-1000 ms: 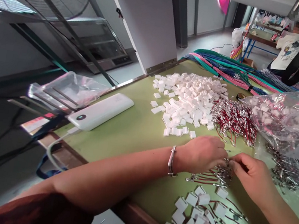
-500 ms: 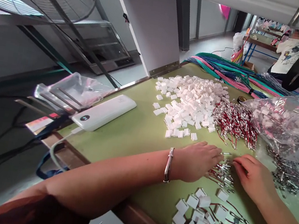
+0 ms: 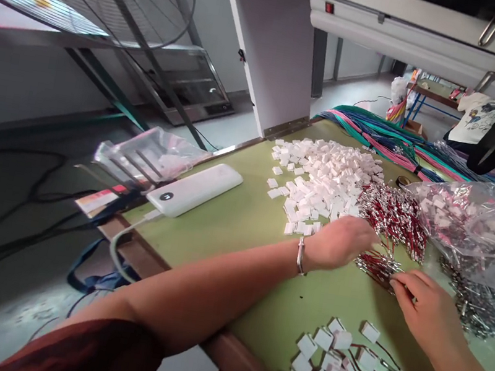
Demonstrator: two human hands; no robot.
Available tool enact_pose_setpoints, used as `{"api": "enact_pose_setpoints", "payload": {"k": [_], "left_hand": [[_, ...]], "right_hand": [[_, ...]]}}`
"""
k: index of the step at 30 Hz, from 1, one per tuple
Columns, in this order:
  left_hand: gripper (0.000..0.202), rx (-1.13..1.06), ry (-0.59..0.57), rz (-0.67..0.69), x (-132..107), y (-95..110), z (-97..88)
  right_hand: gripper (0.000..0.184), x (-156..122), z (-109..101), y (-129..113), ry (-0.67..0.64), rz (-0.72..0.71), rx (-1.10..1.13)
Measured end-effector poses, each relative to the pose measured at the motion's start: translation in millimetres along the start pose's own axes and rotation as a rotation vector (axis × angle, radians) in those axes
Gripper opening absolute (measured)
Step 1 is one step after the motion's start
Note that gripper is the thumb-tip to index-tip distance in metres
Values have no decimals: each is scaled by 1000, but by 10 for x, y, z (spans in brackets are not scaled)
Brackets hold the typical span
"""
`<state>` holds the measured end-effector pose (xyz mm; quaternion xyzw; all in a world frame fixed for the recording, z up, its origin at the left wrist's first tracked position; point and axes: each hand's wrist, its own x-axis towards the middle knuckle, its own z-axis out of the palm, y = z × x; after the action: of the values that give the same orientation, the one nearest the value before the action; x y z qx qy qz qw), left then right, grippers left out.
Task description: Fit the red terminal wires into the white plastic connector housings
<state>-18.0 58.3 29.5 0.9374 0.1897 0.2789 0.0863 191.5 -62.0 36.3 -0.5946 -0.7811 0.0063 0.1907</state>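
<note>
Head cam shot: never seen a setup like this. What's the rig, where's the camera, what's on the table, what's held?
There is no machine here. A person works with two bare hands, and the only camera sits on their head, looking forward and down, so both arms enter from the bottom edge. The left hand, which has a bracelet at the wrist, and the right hand both touch a small wire bunch on the green table. Whether either hand grips a wire cannot be told. Beyond them lie a heap of white pieces and a pile of red wires with metal ends. Nearest the person is a mixed lot of white pieces and wires. A clear bag of parts lies at the right and a power bank at the left.
</note>
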Motion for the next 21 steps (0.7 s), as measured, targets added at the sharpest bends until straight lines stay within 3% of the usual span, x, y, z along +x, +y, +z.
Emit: {"api": "enact_pose_setpoints", "payload": {"k": [3,4,7,9,13,16,21], "left_hand": [[26,-24,146,-321,28,-126,-384],[26,-34,121,-461,28,-160,-493],[25,24,-202,-714,-14,-193,-659],[25,104,-366,-750,-62,-160,-624],[25,159,-422,-784,-136,-29,-393],[20,185,-441,-788,-162,87,-254],[20,187,-422,-619,-222,246,-86]], "right_hand": [[28,-20,99,-74,-115,12,-10],[27,-22,137,-90,-141,19,-34],[24,-10,242,-104,-185,56,-123],[22,13,296,-102,-201,90,-174],[21,54,328,-138,-272,108,-241],[19,77,222,-191,-318,89,-222],[14,164,-83,-228,-264,239,134]]}}
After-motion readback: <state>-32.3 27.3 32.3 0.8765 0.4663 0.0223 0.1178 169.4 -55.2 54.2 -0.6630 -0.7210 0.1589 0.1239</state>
